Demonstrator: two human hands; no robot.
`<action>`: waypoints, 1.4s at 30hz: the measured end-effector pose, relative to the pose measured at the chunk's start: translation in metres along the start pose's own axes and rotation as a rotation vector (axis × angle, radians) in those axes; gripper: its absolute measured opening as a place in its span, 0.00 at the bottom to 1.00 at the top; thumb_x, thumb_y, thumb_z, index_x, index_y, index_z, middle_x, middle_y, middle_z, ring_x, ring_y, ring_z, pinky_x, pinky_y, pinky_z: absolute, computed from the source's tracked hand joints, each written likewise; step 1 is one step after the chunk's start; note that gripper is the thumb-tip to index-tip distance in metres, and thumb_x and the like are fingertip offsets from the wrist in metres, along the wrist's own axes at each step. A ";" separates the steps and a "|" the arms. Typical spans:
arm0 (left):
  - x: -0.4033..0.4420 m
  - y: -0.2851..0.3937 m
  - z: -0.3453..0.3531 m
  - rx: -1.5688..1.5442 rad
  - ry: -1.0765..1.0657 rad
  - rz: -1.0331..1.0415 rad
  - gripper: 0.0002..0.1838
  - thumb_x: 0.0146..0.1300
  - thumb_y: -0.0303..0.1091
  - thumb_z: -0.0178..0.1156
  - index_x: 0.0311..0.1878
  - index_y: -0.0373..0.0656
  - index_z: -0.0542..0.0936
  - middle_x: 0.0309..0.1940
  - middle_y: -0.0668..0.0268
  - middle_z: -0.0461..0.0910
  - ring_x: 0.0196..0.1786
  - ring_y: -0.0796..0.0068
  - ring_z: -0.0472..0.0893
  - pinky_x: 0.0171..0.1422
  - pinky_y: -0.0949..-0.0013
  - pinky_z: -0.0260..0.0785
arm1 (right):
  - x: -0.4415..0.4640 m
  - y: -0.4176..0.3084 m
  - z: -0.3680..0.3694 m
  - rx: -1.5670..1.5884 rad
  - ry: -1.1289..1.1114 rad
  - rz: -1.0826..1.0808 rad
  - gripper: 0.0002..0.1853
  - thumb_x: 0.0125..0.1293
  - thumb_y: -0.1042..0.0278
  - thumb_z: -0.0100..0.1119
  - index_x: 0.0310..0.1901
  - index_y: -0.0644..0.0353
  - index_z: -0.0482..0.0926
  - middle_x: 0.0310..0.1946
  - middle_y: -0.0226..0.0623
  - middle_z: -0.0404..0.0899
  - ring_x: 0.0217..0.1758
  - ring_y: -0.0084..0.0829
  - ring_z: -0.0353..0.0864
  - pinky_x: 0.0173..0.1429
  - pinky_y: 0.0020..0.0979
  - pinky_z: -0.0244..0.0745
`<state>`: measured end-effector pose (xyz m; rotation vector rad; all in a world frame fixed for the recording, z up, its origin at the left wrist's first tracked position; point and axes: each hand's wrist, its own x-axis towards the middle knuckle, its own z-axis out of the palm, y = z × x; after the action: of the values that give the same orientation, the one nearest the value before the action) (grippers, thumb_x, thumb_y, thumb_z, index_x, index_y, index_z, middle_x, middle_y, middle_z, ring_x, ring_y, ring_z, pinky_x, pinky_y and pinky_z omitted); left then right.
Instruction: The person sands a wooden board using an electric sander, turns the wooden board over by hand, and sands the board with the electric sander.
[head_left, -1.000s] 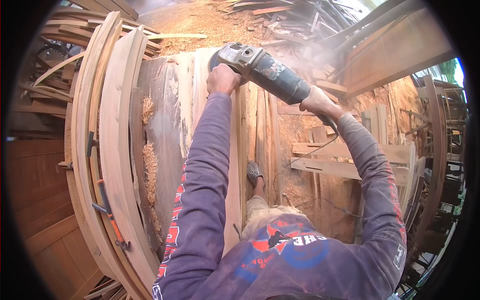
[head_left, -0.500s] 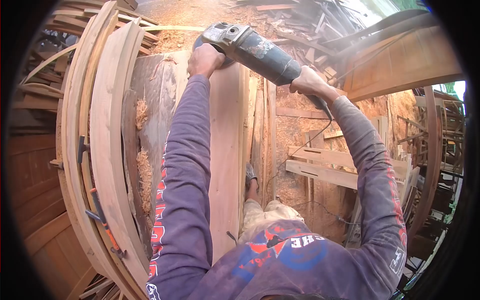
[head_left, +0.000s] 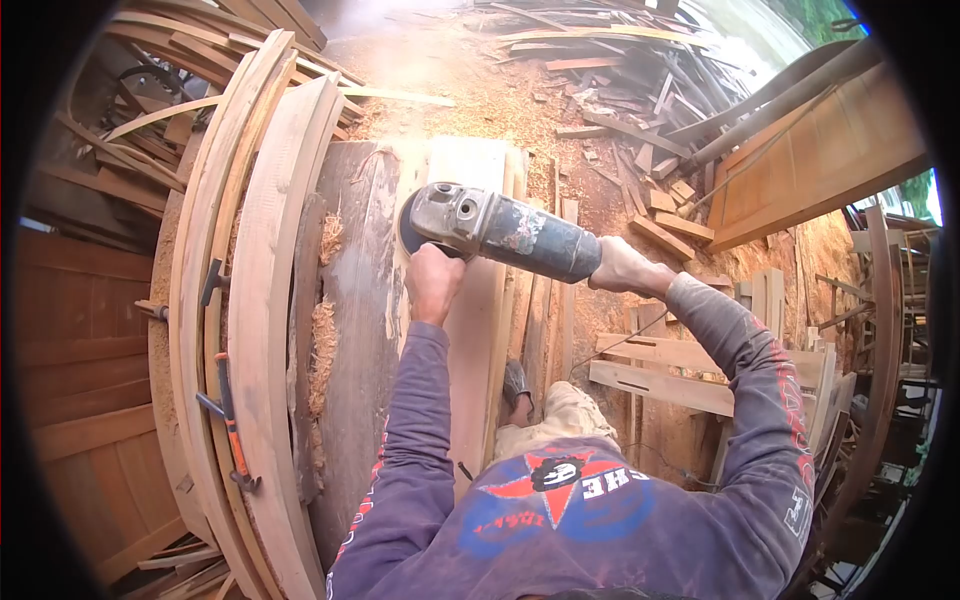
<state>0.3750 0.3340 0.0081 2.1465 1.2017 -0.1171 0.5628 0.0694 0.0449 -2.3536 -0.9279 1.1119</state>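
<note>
An angle grinder (head_left: pixel 525 236) with a worn dark body and grey metal head lies crosswise over a pale wooden plank (head_left: pixel 470 340). My left hand (head_left: pixel 434 283) is closed near the grinder's head, just behind its round disc (head_left: pixel 407 222). What the left fingers wrap, likely a side grip, is mostly hidden. My right hand (head_left: pixel 628 264) wraps the rear handle at the other end of the tool. The disc sits at the plank's left edge, and pale dust hangs beyond it.
Curved timbers (head_left: pixel 278 300) stand to the left, with an orange-handled hammer (head_left: pixel 234 430) on them. A weathered board (head_left: pixel 355 330) lies beside the plank. Slotted wooden pieces (head_left: pixel 660 385) are at right. Scrap wood (head_left: pixel 640 130) and shavings cover the ground ahead. A panelled door (head_left: pixel 820 150) leans at upper right.
Both hands have drawn the grinder nearer to my body along the plank. More of the plank's far end and the dust beyond now show. The view has shifted slightly.
</note>
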 end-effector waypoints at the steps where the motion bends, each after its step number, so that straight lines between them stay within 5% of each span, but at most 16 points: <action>1: -0.007 -0.002 0.002 0.002 0.004 -0.004 0.18 0.55 0.36 0.66 0.41 0.28 0.87 0.43 0.36 0.86 0.50 0.41 0.87 0.57 0.50 0.79 | -0.010 -0.003 0.003 0.023 0.004 -0.022 0.14 0.52 0.72 0.61 0.40 0.69 0.84 0.32 0.55 0.87 0.40 0.44 0.90 0.47 0.40 0.82; 5: -0.018 -0.005 0.009 -0.030 0.003 -0.039 0.21 0.56 0.41 0.71 0.42 0.30 0.88 0.43 0.38 0.86 0.50 0.42 0.87 0.57 0.51 0.79 | -0.024 -0.011 0.004 -0.028 0.008 0.033 0.15 0.51 0.72 0.61 0.41 0.69 0.84 0.33 0.55 0.87 0.41 0.44 0.90 0.47 0.40 0.82; 7: -0.013 0.005 0.003 -0.043 0.000 -0.034 0.19 0.53 0.35 0.65 0.43 0.29 0.87 0.44 0.37 0.86 0.52 0.41 0.87 0.59 0.51 0.78 | -0.015 -0.003 0.002 -0.031 0.017 0.019 0.16 0.50 0.73 0.62 0.42 0.69 0.84 0.34 0.54 0.88 0.41 0.45 0.90 0.48 0.40 0.82; 10: 0.011 0.015 -0.003 -0.032 0.005 -0.004 0.19 0.55 0.37 0.68 0.44 0.30 0.88 0.45 0.39 0.86 0.53 0.43 0.87 0.59 0.52 0.79 | -0.005 -0.010 -0.008 -0.009 0.042 0.039 0.19 0.48 0.74 0.68 0.45 0.68 0.85 0.34 0.45 0.88 0.39 0.34 0.86 0.47 0.37 0.80; 12: 0.030 0.023 -0.006 -0.006 0.017 -0.002 0.20 0.57 0.41 0.70 0.45 0.32 0.89 0.47 0.42 0.87 0.54 0.46 0.87 0.60 0.53 0.80 | 0.001 -0.024 -0.018 -0.045 0.064 0.112 0.18 0.47 0.71 0.67 0.42 0.69 0.86 0.35 0.55 0.88 0.42 0.48 0.90 0.48 0.40 0.82; 33: 0.144 0.116 -0.013 0.040 -0.009 0.022 0.26 0.59 0.51 0.72 0.48 0.36 0.89 0.50 0.46 0.88 0.56 0.48 0.87 0.60 0.55 0.80 | 0.092 0.007 -0.085 -0.073 0.179 0.201 0.18 0.46 0.69 0.68 0.39 0.74 0.85 0.33 0.58 0.87 0.41 0.47 0.91 0.46 0.39 0.84; 39: 0.131 0.140 0.000 0.029 -0.093 0.086 0.25 0.60 0.51 0.71 0.50 0.37 0.89 0.50 0.48 0.88 0.55 0.50 0.88 0.60 0.57 0.80 | 0.053 0.011 -0.083 0.047 0.265 0.219 0.20 0.46 0.71 0.70 0.42 0.73 0.85 0.33 0.55 0.88 0.39 0.45 0.90 0.46 0.38 0.82; 42: 0.115 0.142 0.015 0.040 -0.107 0.160 0.25 0.61 0.49 0.70 0.49 0.34 0.89 0.49 0.46 0.88 0.54 0.50 0.88 0.60 0.57 0.80 | 0.033 0.035 -0.069 0.015 0.260 0.282 0.21 0.46 0.71 0.74 0.43 0.71 0.84 0.33 0.45 0.88 0.36 0.36 0.87 0.45 0.36 0.81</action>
<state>0.5561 0.3588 0.0247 2.2323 0.9710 -0.1845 0.6468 0.0639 0.0494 -2.5938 -0.5073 0.8734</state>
